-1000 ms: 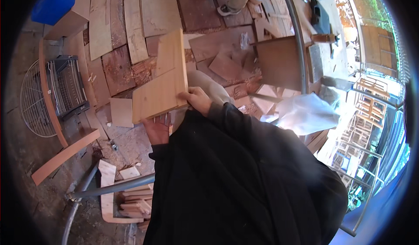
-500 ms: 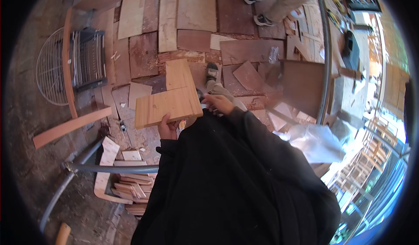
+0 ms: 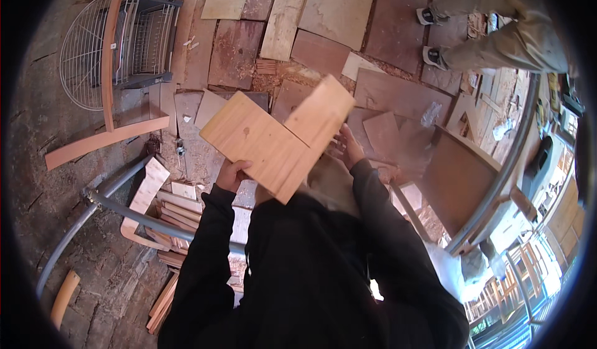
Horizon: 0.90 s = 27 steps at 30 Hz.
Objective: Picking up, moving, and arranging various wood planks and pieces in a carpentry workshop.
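An L-shaped piece of light wood (image 3: 258, 141) is held up in front of me, its arms set at a tilt. A thin dark line runs in from its inner corner; whether it is one board or two set together, I cannot tell. My left hand (image 3: 232, 174) grips the lower left edge, thumb on top and fingers hidden underneath. At the opposite edge is my right hand (image 3: 350, 147), with its fingers curled against the wood and partly behind it. The upper right end of the piece is smeared by motion.
Flat boards (image 3: 339, 10) and shavings cover the floor ahead. A wire rack (image 3: 87, 50) lies at the left, near a metal pipe frame (image 3: 146, 220) and stacked wood strips (image 3: 177, 215). Another person's legs (image 3: 497, 35) stand far right. A brown panel (image 3: 457, 181) leans at the right.
The wooden piece has turned clockwise and shifted right. My right hand has moved from near my body out to its right edge. My left hand keeps its hold. The view has shifted too.
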{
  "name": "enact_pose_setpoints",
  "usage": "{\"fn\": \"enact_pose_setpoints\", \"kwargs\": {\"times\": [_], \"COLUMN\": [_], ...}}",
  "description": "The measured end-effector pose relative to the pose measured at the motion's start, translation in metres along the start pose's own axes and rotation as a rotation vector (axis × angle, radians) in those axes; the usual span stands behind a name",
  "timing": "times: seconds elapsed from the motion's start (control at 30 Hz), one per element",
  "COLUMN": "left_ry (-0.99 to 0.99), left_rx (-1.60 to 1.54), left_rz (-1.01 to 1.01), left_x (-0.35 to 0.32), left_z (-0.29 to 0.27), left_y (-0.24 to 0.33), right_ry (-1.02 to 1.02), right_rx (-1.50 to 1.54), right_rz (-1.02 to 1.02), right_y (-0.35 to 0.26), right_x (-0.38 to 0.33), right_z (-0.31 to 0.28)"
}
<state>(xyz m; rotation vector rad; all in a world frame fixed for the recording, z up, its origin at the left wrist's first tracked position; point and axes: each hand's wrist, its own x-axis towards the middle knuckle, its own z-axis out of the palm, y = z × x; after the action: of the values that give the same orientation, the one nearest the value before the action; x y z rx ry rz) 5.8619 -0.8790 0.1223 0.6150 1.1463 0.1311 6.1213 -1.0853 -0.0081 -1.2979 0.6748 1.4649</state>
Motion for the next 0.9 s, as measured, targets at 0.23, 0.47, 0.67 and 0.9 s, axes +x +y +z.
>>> {"fn": "enact_pose_setpoints", "kwargs": {"times": [0.23,0.47,0.67,0.9], "left_ry": [-0.059,-0.039,0.166,0.261], "left_rx": [0.064,0.111,0.33,1.547], "left_rz": [-0.235,-0.383,-0.337,0.329], "left_x": [0.127,0.261,0.384,0.526], "left_z": [-0.019,-0.055,-0.103,-0.141], "left_y": [-0.035,-0.089,-0.134,-0.126], "right_ry": [-0.284,-0.188,-0.005,-0.048], "right_rx": [0.326,0.019,0.087,0.001], "right_rz": [-0.099,-0.23,-0.255,-0.309], "right_y": [-0.015,-0.01,-0.024,-0.023], "right_x": [0.117,0.22,0.306,0.394], "right_z": [-0.041,-0.101,-0.095,-0.102]}}
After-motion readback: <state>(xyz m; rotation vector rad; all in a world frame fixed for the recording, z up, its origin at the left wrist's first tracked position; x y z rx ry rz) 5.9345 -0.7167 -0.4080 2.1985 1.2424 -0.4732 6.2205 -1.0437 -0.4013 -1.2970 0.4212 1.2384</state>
